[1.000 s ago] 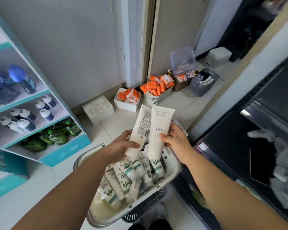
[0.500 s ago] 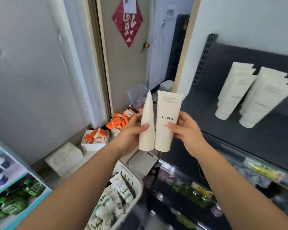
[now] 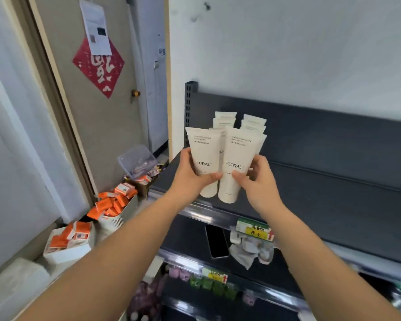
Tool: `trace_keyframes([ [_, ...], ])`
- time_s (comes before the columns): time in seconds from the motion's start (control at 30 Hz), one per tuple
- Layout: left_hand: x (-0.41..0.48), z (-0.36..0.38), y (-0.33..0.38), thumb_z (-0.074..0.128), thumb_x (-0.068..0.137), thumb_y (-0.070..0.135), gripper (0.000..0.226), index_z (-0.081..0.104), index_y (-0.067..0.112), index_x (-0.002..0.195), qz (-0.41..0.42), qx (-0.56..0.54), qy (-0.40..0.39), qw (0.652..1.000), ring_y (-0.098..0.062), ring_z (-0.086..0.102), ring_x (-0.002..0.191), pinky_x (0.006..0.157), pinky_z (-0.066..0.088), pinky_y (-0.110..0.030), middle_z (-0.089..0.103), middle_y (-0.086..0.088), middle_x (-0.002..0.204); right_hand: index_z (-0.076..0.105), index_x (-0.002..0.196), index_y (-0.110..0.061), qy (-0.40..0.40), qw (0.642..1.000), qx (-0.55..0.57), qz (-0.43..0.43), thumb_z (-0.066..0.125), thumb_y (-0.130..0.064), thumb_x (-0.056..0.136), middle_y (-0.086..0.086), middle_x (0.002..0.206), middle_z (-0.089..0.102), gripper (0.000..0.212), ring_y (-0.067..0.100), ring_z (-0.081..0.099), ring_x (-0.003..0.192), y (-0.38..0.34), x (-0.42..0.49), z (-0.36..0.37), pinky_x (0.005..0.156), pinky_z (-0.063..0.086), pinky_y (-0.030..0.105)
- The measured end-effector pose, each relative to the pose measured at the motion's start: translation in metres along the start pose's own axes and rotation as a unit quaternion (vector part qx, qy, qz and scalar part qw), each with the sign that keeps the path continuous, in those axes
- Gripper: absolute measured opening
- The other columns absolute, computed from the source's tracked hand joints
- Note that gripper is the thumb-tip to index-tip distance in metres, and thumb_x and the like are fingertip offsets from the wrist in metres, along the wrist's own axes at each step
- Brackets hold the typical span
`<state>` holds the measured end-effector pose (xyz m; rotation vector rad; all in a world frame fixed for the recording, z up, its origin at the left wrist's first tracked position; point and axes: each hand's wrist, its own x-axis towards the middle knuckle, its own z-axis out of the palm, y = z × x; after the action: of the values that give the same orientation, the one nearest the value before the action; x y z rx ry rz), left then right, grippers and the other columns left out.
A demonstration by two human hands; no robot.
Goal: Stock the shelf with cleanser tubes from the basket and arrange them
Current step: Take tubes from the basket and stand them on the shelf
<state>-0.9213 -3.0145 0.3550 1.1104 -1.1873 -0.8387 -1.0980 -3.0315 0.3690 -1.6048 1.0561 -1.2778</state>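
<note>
Left hand point(image 3: 190, 179), right hand point(image 3: 258, 181) grip tubes point(image 3: 204, 154); bin point(image 3: 122, 217) apparently holds orange boxes point(image 3: 109, 203).

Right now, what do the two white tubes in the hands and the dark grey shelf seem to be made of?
The left white FLORAL tube and the right white FLORAL tube: probably soft plastic, matte; flat crimped ends, printed lettering, no glare. The dark grey shelf: likely painted metal, satin; thin deck, slotted upright post, faint sheen.
</note>
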Motion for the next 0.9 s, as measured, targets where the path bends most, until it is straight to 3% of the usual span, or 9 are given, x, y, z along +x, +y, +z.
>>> trace_keyframes([
  [0.07,0.005,0.018,-0.011,0.086,0.068,0.009,0.074,0.037,0.023,0.122,-0.002,0.036,0.013,0.999,-0.003,0.057,0.11,0.092,0.05,-0.028,0.058,0.012,0.118,0.046,0.12,-0.024,0.032,0.999,-0.031,0.022,0.067,-0.009,0.088,-0.015,0.113,0.059,0.041,0.0,0.057,0.1,0.014,-0.004,-0.012,0.082,0.049,0.022],
  [0.2,0.011,0.04,-0.032,0.085,0.069,0.012,0.074,0.034,0.023,0.121,-0.009,0.124,0.035,0.992,-0.01,0.052,0.11,0.09,0.042,-0.026,0.054,0.007,0.12,0.04,0.125,-0.026,0.052,0.995,-0.056,0.058,0.066,-0.012,0.09,-0.012,0.116,0.057,0.046,-0.001,0.056,0.102,0.042,-0.007,-0.024,0.091,0.05,0.03],
  [0.47,0.031,0.053,-0.044,0.082,0.074,0.017,0.079,0.027,0.018,0.131,-0.015,0.187,0.06,0.98,-0.012,0.049,0.106,0.084,0.039,-0.028,0.047,0.008,0.121,0.031,0.13,-0.029,0.023,0.992,-0.109,0.052,0.064,-0.014,0.09,-0.006,0.131,0.053,0.054,0.012,0.053,0.119,0.055,0.012,-0.021,0.096,0.048,0.033],
  [0.77,0.041,0.039,-0.044,0.081,0.076,0.017,0.081,0.025,0.017,0.135,-0.043,0.189,0.049,0.98,-0.014,0.048,0.114,0.089,0.04,-0.029,0.047,0.007,0.126,0.029,0.118,-0.04,-0.006,0.993,-0.109,0.052,0.064,-0.015,0.089,-0.007,0.126,0.053,0.052,0.014,0.053,0.116,0.056,0.025,-0.018,0.098,0.049,0.039],
  [0.9,0.037,0.033,-0.046,0.082,0.075,0.023,0.085,0.024,0.016,0.138,-0.074,0.244,0.017,0.967,-0.015,0.046,0.118,0.09,0.041,-0.03,0.045,0.006,0.131,0.033,0.13,-0.03,-0.051,0.99,-0.11,0.078,0.064,-0.012,0.089,-0.004,0.133,0.052,0.055,0.015,0.051,0.12,0.059,0.028,-0.021,0.1,0.046,0.037],
])
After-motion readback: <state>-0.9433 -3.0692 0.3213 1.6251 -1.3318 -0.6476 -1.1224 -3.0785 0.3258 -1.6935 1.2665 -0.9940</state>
